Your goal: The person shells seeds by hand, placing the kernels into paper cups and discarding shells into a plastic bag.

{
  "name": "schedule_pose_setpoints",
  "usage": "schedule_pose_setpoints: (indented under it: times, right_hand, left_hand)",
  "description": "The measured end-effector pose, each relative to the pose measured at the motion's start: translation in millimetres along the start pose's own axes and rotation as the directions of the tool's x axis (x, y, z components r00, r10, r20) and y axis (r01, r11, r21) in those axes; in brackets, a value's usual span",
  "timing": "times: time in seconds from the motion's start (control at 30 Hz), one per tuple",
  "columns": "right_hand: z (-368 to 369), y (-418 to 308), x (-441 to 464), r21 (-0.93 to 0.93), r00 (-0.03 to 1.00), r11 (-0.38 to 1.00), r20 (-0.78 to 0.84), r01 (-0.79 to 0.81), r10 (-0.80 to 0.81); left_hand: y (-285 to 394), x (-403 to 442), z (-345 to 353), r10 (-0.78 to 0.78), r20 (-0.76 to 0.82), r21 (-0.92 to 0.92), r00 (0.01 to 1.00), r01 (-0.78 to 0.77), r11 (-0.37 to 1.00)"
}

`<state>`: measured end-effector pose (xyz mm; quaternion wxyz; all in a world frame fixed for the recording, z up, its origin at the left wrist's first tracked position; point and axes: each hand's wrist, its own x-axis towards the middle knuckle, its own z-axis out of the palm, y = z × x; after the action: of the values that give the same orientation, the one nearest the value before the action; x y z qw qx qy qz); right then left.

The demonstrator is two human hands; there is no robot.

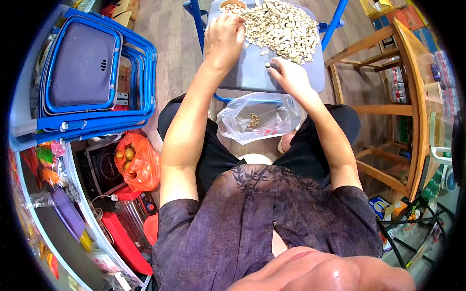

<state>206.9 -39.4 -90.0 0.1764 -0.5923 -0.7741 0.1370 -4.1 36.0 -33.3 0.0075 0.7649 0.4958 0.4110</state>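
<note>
A heap of pale, flat seeds or shells (284, 31) covers much of a grey chair seat (247, 77) with a blue frame. At its back left stands a small bowl (222, 6) of round brown beans or nuts (233, 8). My left hand (224, 41) bends over the near side of this bowl, fingers curled and fingertips hidden. Close to the heap's front edge, my right hand (290, 76) is closed, with a small dark oval seed (267, 64) at the tips of thumb and forefinger. Below the seat hangs a clear plastic bag (281, 118) with some small brown pieces (253, 120) inside.
Folded blue-framed chairs (85, 60) stack up on the left. Below them are an orange bag (150, 167) of round yellowish produce and a red appliance (128, 213). A wooden frame (412, 92) stands at the right, beside shelves of goods.
</note>
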Motion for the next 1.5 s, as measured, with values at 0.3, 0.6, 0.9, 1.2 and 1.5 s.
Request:
schedule_pose_setpoints:
  times: [0.3,0.6,0.9,1.2,1.5]
  right_hand:
    - [9,-5,12,-0.081,1.000,0.997,0.006,-0.009,0.010]
    - [-24,13,12,0.789,0.928,0.489,0.314,-0.373,0.202]
    - [-42,1,1,0.887,0.895,0.153,0.408,-0.435,0.179]
    - [-41,12,2,0.873,0.871,0.038,0.482,-0.487,0.094]
    - [-38,11,2,0.858,0.855,-0.029,0.513,-0.512,0.076]
  left_hand:
    - [25,-18,14,0.160,0.106,-0.304,0.981,-0.121,0.945]
    - [33,-38,31,0.233,0.272,-0.407,0.934,-0.108,0.907]
    - [33,-37,49,-0.063,0.521,-0.637,0.851,0.437,0.635]
    - [37,-36,53,-0.006,0.586,-0.705,0.810,0.513,0.489]
    - [35,-37,57,0.013,0.620,-0.697,0.785,0.543,0.468]
